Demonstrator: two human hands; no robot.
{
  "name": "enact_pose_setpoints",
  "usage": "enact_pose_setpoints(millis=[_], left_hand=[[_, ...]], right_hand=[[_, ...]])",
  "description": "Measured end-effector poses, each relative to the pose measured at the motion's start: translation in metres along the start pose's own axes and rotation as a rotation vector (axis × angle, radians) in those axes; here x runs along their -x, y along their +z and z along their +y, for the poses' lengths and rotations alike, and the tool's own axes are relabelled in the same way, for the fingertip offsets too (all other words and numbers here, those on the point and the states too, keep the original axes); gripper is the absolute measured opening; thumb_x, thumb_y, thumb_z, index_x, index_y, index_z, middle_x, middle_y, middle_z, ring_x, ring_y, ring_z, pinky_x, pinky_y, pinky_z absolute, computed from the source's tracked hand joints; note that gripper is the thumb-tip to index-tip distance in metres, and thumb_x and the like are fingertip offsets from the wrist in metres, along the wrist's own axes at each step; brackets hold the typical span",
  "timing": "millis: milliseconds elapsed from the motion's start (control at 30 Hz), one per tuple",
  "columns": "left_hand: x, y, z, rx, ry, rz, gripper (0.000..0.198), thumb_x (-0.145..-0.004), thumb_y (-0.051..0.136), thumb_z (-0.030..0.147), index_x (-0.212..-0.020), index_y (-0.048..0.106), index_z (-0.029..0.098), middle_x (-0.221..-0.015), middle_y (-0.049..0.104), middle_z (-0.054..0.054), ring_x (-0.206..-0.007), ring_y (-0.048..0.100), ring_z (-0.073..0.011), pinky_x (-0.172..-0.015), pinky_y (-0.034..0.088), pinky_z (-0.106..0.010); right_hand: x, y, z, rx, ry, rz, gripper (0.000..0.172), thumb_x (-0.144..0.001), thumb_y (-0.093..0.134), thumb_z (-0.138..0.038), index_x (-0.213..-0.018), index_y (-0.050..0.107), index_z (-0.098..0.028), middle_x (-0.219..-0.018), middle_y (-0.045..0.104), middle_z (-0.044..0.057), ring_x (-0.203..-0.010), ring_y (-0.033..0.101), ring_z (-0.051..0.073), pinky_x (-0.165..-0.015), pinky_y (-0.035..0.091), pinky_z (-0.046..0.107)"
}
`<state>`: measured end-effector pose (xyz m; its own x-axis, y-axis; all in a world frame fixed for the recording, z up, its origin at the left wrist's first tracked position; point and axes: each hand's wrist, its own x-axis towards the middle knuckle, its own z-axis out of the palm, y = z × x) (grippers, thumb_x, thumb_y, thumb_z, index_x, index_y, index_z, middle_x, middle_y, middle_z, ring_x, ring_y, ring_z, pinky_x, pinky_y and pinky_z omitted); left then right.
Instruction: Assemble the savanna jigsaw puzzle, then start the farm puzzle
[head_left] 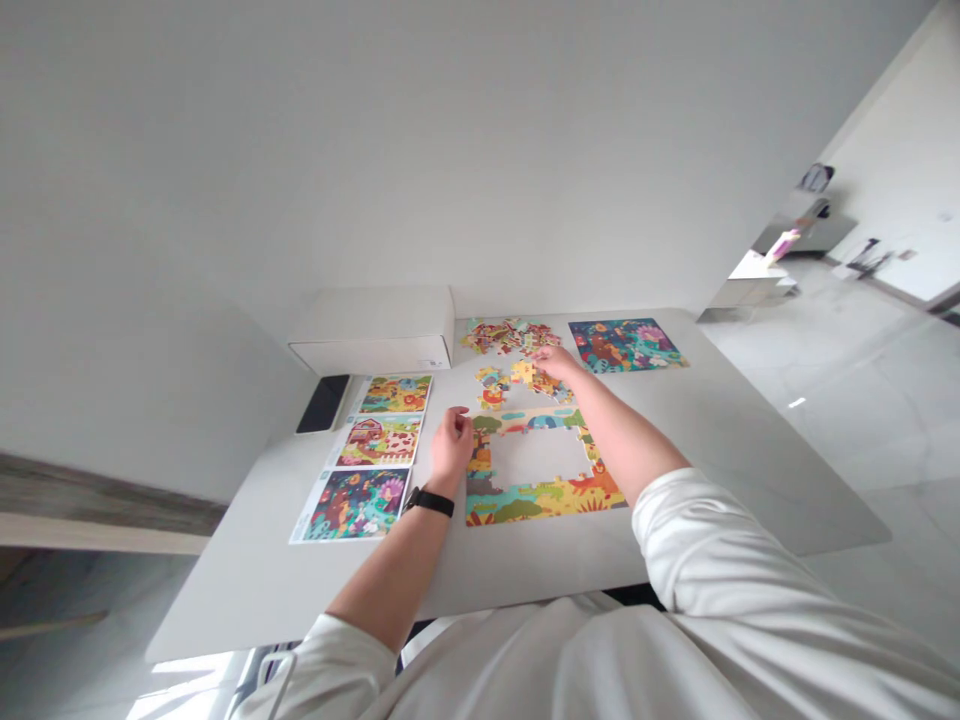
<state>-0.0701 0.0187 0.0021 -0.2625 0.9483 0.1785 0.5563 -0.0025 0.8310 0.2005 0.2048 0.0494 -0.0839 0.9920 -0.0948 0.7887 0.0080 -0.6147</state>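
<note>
Roughly six o'clock: the puzzle [540, 504]

It lies that way from the right hand [553, 362], hollow-centred, long axis nine-to-three. The left hand [452, 443] is nearer, at its nine-o'clock edge. Right fingertips meet around a yellow piece [523, 373], pinch uncertain; left fingers curl, contents hidden. The right wrist partly covers loose pieces [553, 386].

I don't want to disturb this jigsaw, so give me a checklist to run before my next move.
1. Middle of the partly built puzzle open: ok, it is bare.
2. Puzzle's right edge unbroken: cannot tell; the right forearm covers part.
3. Left hand outside that middle: ok, it is at the upper left edge.
4. Right hand holding a piece firmly: cannot tell; its fingertips are too small.
5. Loose pieces spread apart: not ok, they overlap.
6. Printed pictures uncovered: ok.
</note>
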Motion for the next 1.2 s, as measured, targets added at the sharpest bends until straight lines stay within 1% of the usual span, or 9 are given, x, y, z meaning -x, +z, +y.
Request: enact_pose_setpoints(millis=[133, 233, 333, 533, 667, 767, 900, 1033, 1200], left_hand=[[0.000, 0.001, -0.003, -0.012, 0.004, -0.014, 0.018, -0.099, 0.057, 0.027, -0.115, 0.066, 0.026, -0.086, 0.074, -0.002, -0.079, 0.069, -0.0198, -0.073, 0.048, -0.030], [-0.001, 0.001, -0.003, -0.028, 0.011, -0.017, 0.019, -0.099, 0.057, 0.025, -0.116, 0.066, 0.026, -0.089, 0.075, -0.003, -0.079, 0.070, -0.0196, -0.073, 0.048, -0.030], [-0.001, 0.001, -0.001, -0.043, 0.003, -0.027, 0.018, -0.099, 0.058, 0.026, -0.115, 0.066, 0.027, -0.090, 0.077, -0.004, -0.079, 0.070, -0.0198, -0.073, 0.048, -0.030], [0.000, 0.000, 0.002, -0.058, -0.005, -0.030, 0.019, -0.100, 0.056, 0.026, -0.117, 0.065, 0.026, -0.089, 0.076, -0.003, -0.082, 0.070, -0.0201, -0.073, 0.047, -0.030], [0.000, 0.001, 0.001, -0.084, -0.017, -0.038, 0.019, -0.101, 0.055, 0.027, -0.117, 0.065, 0.027, -0.087, 0.075, -0.002, -0.082, 0.070, -0.0203, -0.073, 0.047, -0.030], [0.000, 0.001, 0.001, -0.106, -0.014, -0.050, 0.019, -0.101, 0.055, 0.027, -0.118, 0.065, 0.027, -0.089, 0.077, -0.003, -0.084, 0.071, -0.0198, -0.074, 0.048, -0.029], [0.000, 0.001, 0.001, -0.114, -0.020, -0.058, 0.020, -0.102, 0.055, 0.026, -0.119, 0.065, 0.027, -0.093, 0.078, -0.003, -0.086, 0.072, -0.0198, -0.076, 0.050, -0.029], [-0.001, 0.001, 0.001, -0.130, -0.020, -0.062, 0.021, -0.102, 0.054, 0.027, -0.121, 0.065, 0.027, -0.092, 0.078, -0.003, -0.088, 0.072, -0.0202, -0.078, 0.051, -0.030], [-0.002, 0.002, -0.002, -0.143, -0.018, -0.071, 0.022, -0.101, 0.056, 0.027, -0.121, 0.066, 0.027, -0.092, 0.077, -0.002, -0.089, 0.073, -0.0203, -0.078, 0.050, -0.029]], right_hand=[[-0.010, -0.004, 0.002, 0.115, -0.006, -0.031, 0.022, -0.078, 0.089, -0.020, -0.099, 0.082, -0.024, -0.107, 0.084, 0.008, -0.106, 0.077, 0.028, -0.092, 0.056, 0.033], [-0.005, -0.008, 0.013, 0.175, -0.010, -0.081, 0.037, -0.057, 0.101, -0.018, -0.088, 0.082, -0.025, -0.103, 0.083, 0.008, -0.102, 0.076, 0.030, -0.089, 0.056, 0.034], [0.007, -0.009, 0.022, 0.183, -0.045, -0.117, 0.044, -0.047, 0.102, -0.014, -0.084, 0.081, -0.026, -0.107, 0.082, 0.006, -0.099, 0.075, 0.028, -0.086, 0.056, 0.031], [0.016, -0.027, 0.028, -0.003, -0.019, -0.096, 0.023, -0.064, 0.089, -0.011, -0.070, 0.070, -0.022, -0.082, 0.077, 0.003, -0.082, 0.071, 0.021, -0.079, 0.053, 0.028], [0.013, -0.045, 0.032, -0.170, 0.043, -0.051, 0.015, -0.079, 0.081, -0.015, -0.077, 0.067, -0.020, -0.061, 0.064, -0.003, -0.059, 0.060, 0.014, -0.063, 0.049, 0.024], [0.011, -0.049, 0.034, -0.287, 0.083, 0.011, 0.018, -0.083, 0.083, -0.020, -0.082, 0.065, -0.019, -0.057, 0.060, -0.005, -0.054, 0.057, 0.012, -0.058, 0.050, 0.022], [0.010, -0.045, 0.034, -0.320, 0.119, 0.054, 0.017, -0.087, 0.082, -0.019, -0.092, 0.066, -0.020, -0.068, 0.069, -0.001, -0.064, 0.068, 0.014, -0.068, 0.058, 0.024], [0.007, -0.044, 0.039, -0.159, 0.159, 0.049, 0.011, -0.086, 0.081, -0.018, -0.092, 0.072, -0.019, -0.084, 0.079, 0.007, -0.085, 0.078, 0.021, -0.083, 0.061, 0.031], [0.008, -0.044, 0.051, 0.130, 0.180, 0.058, 0.022, -0.075, 0.089, -0.025, -0.096, 0.081, -0.022, -0.109, 0.083, 0.011, -0.123, 0.073, 0.033, -0.102, 0.055, 0.037]])
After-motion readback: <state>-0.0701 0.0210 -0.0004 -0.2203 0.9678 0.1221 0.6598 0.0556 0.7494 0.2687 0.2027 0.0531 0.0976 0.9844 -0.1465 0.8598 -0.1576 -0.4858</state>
